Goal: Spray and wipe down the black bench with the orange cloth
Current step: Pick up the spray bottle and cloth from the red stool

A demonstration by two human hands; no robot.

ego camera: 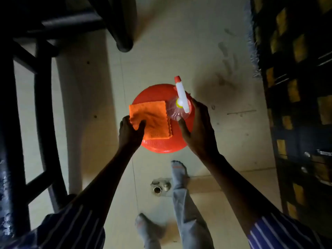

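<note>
While left hand (132,131) pinches orange cloth (150,119) edge, floor (179,51) beyond open.

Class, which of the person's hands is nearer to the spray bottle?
Right. The right hand wraps the spray bottle; the left hand grips the orange cloth beside it.

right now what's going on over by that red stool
A person stands over a round red stool. Their left hand pinches the near corner of the folded orange cloth lying on it, and their right hand wraps the clear spray bottle beside the cloth. Whether either is lifted yet is unclear. The black bench on the left is untouched, so no wiping has begun.
</note>
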